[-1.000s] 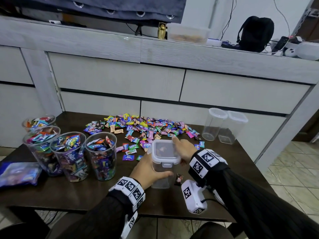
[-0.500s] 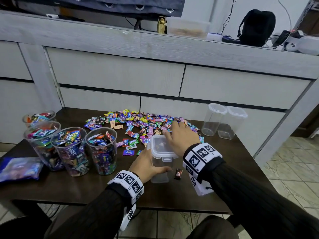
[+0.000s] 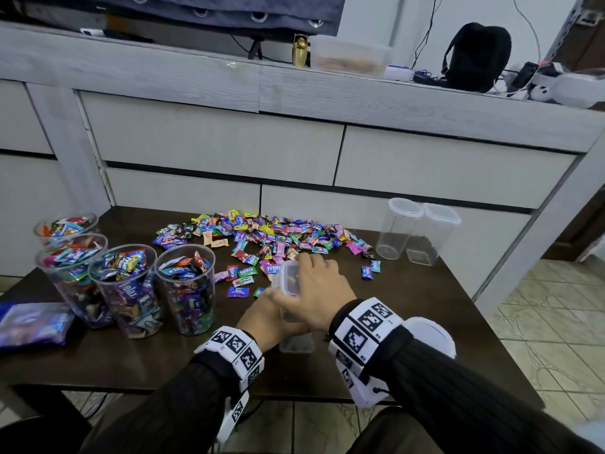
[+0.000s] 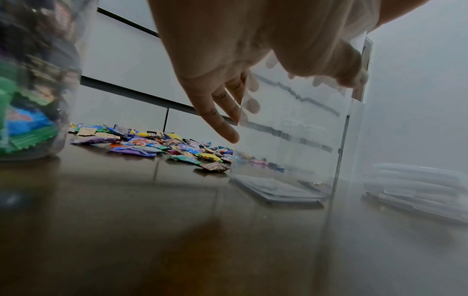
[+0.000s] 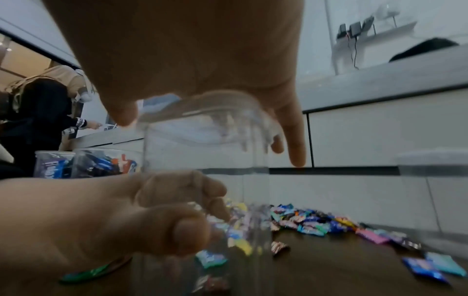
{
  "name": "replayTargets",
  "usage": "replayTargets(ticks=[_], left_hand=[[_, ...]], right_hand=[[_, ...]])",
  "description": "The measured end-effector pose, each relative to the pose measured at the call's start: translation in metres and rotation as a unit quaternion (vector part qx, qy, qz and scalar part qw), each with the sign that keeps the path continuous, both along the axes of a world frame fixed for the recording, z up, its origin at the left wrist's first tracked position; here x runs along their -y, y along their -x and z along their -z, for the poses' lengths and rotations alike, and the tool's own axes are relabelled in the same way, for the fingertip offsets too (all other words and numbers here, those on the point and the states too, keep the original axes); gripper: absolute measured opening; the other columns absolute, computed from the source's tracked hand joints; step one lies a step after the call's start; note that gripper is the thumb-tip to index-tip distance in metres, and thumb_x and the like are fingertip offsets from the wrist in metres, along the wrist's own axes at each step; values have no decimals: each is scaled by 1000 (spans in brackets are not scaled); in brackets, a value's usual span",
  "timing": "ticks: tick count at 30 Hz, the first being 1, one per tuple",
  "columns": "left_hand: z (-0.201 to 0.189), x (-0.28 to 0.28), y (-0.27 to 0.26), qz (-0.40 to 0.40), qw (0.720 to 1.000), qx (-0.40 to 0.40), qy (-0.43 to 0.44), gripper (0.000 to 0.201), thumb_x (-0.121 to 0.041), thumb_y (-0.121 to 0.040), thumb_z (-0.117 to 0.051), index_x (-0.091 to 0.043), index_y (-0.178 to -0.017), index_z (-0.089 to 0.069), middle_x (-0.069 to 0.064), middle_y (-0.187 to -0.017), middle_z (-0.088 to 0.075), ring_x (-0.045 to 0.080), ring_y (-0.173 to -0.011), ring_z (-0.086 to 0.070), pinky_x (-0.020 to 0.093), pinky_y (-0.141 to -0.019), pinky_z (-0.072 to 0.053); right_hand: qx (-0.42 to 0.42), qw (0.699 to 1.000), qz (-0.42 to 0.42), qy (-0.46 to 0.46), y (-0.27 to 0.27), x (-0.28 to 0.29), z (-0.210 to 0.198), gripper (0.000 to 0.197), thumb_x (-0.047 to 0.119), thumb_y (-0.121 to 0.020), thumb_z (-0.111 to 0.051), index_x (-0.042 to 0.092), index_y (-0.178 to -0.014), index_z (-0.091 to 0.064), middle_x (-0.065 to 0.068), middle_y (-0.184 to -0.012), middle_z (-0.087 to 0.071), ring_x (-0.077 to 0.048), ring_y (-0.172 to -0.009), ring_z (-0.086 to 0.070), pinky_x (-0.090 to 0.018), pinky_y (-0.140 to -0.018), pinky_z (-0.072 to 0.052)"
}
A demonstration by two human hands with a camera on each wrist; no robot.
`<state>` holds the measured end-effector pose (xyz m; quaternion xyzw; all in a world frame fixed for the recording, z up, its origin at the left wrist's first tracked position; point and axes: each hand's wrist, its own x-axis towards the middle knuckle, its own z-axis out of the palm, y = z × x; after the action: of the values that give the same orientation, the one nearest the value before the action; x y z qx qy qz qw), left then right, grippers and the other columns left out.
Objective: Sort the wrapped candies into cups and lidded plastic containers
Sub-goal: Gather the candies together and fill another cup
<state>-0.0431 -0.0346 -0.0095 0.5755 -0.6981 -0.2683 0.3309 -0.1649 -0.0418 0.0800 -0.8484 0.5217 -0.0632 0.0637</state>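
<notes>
A clear, tall plastic container [image 3: 296,343] stands near the table's front edge, its lid [image 3: 288,277] mostly covered. My left hand [image 3: 262,319] grips its side; in the left wrist view the thumb [image 4: 352,68] and fingers [image 4: 220,120] wrap round the clear wall [image 4: 291,140]. My right hand [image 3: 314,290] lies on top, thumb and fingers draped down over the lid's [image 5: 210,108] edges. One dark-wrapped candy [image 5: 210,284] lies at the container's bottom. A wide pile of wrapped candies [image 3: 271,234] is spread behind it.
Several clear cups [image 3: 185,286] full of candies stand at the left, with a blue bag [image 3: 32,322] beside them. Two empty lidded containers [image 3: 397,229] stand at the back right. Grey drawers [image 3: 212,149] rise behind the table. A person [image 5: 38,120] stands in the background.
My right hand has drawn back from the edge of the candy pile and now covers the container's lid. My left hand has kept its hold on the container's side.
</notes>
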Motion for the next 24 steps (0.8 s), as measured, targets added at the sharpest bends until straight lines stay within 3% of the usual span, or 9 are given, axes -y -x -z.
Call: replayTargets(ticks=[1,3,5,7,11,17,21,24], left_hand=[[-1,0,0,-9,1000,0,-4,51,-30,-71,-79,-30,-116,-55,-4,-114,-64,13,-106,-61,39,-97,-48],[-1,-1,-1,-9,999,-45,-8,51,-32,-66,-82,-38,-108,-54,-10,-110,-65,8,-103,-61,39,-97,-50],[1,-3,-5,5,997,-71,-13,68,-44,-60,-88,-44,-117,-50,-18,-115,-60,0,-108,-57,36,-100,-48],[6,-2,-9,20,993,-111,-29,93,-57,-53,-88,-33,-131,-44,-11,-124,-58,5,-116,-56,40,-101,-48],[11,0,-16,20,993,-109,-48,102,-74,-43,-82,-29,-126,-42,-9,-118,-56,7,-114,-57,42,-101,-48],[16,-1,-14,18,991,-126,-43,97,-67,-47,-85,-29,-126,-42,-9,-119,-56,8,-115,-57,44,-101,-48],[18,-1,-15,22,991,-130,-38,92,-62,-49,-86,-33,-125,-42,-10,-119,-56,5,-115,-55,40,-101,-48],[17,-2,-15,23,988,-145,-40,88,-60,-47,-86,-37,-120,-43,-9,-119,-55,0,-111,-55,38,-98,-50]], right_hand=[[-6,1000,-3,8,-2,0,2,76,69,-80,-46,13,-129,-37,-10,-126,-44,-33,-113,-41,-46,-87,-46],[-1,1000,-17,13,-1,1,1,71,63,-82,-49,13,-131,-36,-11,-126,-43,-33,-110,-40,-43,-87,-44],[43,999,-29,-3,5,5,-5,68,59,-85,-49,14,-133,-35,-10,-127,-43,-33,-110,-41,-43,-89,-42],[91,995,-29,-7,13,10,-14,67,60,-85,-48,16,-135,-35,-9,-129,-43,-32,-113,-41,-43,-94,-39],[140,989,37,20,49,35,-35,77,66,-80,-51,17,-138,-35,-10,-135,-43,-32,-124,-38,-43,-105,-32],[68,967,243,-33,173,91,-14,73,50,-78,-68,12,-134,-40,-18,-133,-44,-36,-120,-46,-45,-100,-40],[-6,935,349,-58,245,100,27,72,56,-75,-67,11,-126,-44,-17,-125,-47,-35,-110,-52,-43,-94,-45],[-84,921,370,-86,272,99,55,65,65,-78,-57,19,-123,-49,-10,-132,-45,-29,-121,-44,-36,-100,-39]])
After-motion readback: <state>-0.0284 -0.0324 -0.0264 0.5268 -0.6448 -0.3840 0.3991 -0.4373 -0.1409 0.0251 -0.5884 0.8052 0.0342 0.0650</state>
